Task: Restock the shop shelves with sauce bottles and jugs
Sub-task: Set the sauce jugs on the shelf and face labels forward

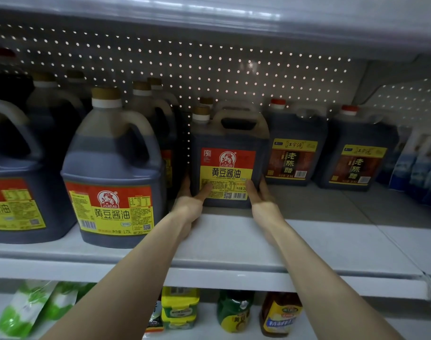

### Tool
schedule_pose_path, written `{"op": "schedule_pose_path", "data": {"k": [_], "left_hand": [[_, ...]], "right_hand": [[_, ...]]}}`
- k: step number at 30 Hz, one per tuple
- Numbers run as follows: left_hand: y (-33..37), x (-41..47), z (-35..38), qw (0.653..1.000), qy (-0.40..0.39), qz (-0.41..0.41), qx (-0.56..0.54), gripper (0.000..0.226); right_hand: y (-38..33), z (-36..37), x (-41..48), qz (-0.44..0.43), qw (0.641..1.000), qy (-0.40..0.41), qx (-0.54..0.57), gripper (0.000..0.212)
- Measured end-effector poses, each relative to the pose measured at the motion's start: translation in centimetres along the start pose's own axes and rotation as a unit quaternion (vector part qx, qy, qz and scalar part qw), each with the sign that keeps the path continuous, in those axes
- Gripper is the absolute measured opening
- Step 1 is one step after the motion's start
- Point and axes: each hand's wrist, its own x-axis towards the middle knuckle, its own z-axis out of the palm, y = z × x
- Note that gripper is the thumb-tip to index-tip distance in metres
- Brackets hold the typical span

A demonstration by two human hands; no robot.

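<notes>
The left hand (191, 204) and right hand (262, 196) clasp a square jug (228, 143) of dark sauce between them, low on its body. Each hand is partly open, palm against a side. The thumbs lie across the lower corners of the front label and the fingers curl round the side edges towards the back, where they are hidden.

The jug stands upright on the white shelf (234, 241), set back from the front lip, with its handle on top and its cap at the left rear. Its red and yellow label reads 黄豆酱油, with HUANG DOU JIANG YOU beneath and 净含量 2 at the lower right; the right thumb covers what follows.

Just left of it stands a round jug (111, 168) with a gold cap, nearer the shelf front. It carries the same 黄豆酱油 branding and is marked 1.75L. Another like it (11, 192) sits at the far left, with more behind.

To the right, two vinegar jugs (293, 143) (356, 155) with red caps read 老陈醋, 2.5L. A perforated back panel (234, 69) runs behind.

Below are green pouches (25, 312), yellow-lidded tubs (180, 305), a green bottle (234, 312) and an amber bottle (280, 312).
</notes>
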Motion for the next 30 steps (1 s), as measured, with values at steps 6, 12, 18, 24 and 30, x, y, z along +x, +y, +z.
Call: {"op": "schedule_pose_path", "data": {"k": [6,12,18,24,30], "left_hand": [[0.1,0.0,0.0,1.0,0.001,0.002,-0.003,0.073],[0.2,-0.2,0.1,1.0,0.001,0.002,-0.011,0.073],[0.6,-0.7,-0.1,1.0,-0.001,-0.002,0.01,0.073],[2.1,-2.9,-0.5,0.999,-0.005,0.038,0.013,0.066],[2.6,-7.8,-1.7,0.993,-0.044,0.102,0.038,0.06]], "right_hand": [[-0.2,0.1,-0.4,-0.005,1.0,0.004,-0.004,0.059],[-0.4,0.1,-0.5,-0.004,1.0,0.004,0.003,0.059],[-0.5,0.0,-0.5,-0.01,1.0,-0.002,-0.007,0.058],[-1.0,-0.6,-2.5,-0.033,0.999,0.011,0.013,0.06],[-2.4,-1.3,-6.3,-0.081,0.996,0.011,0.029,0.054]]}}
